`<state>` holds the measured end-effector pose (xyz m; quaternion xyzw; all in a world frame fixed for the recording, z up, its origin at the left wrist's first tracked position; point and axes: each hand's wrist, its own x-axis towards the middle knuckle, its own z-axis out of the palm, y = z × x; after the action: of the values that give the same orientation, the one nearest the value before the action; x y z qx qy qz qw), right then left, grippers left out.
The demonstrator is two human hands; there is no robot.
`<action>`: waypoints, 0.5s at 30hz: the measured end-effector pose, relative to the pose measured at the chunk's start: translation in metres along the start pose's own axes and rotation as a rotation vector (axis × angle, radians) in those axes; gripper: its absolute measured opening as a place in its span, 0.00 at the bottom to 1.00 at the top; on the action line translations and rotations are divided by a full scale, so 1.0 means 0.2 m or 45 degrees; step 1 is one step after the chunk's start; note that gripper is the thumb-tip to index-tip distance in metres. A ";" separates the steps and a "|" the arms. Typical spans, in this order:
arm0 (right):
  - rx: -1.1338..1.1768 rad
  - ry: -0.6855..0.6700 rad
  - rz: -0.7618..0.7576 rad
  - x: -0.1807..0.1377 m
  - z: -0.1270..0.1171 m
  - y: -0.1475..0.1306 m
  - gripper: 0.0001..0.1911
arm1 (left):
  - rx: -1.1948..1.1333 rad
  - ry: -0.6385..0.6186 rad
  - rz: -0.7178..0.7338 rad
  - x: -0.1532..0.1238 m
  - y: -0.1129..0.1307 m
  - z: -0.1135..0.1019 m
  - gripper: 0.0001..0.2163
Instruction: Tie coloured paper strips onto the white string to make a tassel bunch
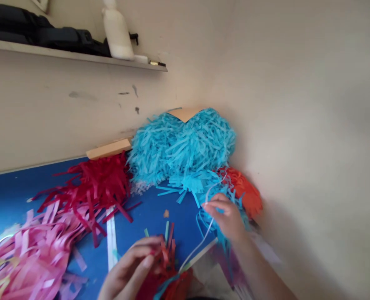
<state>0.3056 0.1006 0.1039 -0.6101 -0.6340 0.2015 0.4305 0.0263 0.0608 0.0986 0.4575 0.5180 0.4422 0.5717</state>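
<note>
Low over the blue desk [147,212], the left hand [131,266] has its grip closed on the red paper fringe [166,266], and the right hand [227,218] pinches a white string [200,243]. Best keep that string taut and the strips bunched.

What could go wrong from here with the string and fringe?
1. The thin white string pinched by the right hand runs past the loose blue paper fringe pile; it may snag or tear strips.
2. The red fringed paper bundle in the left hand looks loosely held; strips might slide out.
</note>
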 end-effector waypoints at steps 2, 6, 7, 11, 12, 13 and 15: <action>0.250 -0.109 -0.062 -0.06 0.13 -0.14 0.11 | -0.121 -0.172 0.001 0.02 0.06 0.13 0.16; 0.879 -0.194 0.192 -0.09 0.32 -0.24 0.11 | -0.136 -0.280 -0.084 0.04 0.08 0.23 0.18; 1.081 -0.202 0.323 -0.08 0.34 -0.23 0.12 | -0.048 -0.252 -0.069 0.03 0.07 0.21 0.19; 1.622 -0.183 0.753 0.05 0.36 -0.08 0.13 | 0.275 -0.043 -0.032 -0.03 -0.03 0.06 0.20; 1.655 -0.147 0.785 0.09 0.35 -0.05 0.12 | 0.317 -0.015 -0.040 -0.05 -0.06 0.03 0.21; 1.663 -0.103 0.786 0.14 0.33 -0.01 0.12 | 0.351 -0.004 -0.043 -0.06 -0.09 -0.01 0.21; 1.647 -0.035 0.731 0.22 0.28 0.02 0.10 | 0.411 -0.018 -0.042 -0.08 -0.13 -0.06 0.21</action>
<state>0.2681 0.1585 0.0828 -0.3724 -0.2065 0.6510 0.6284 0.0135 0.0412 0.0751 0.5381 0.5856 0.3405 0.5016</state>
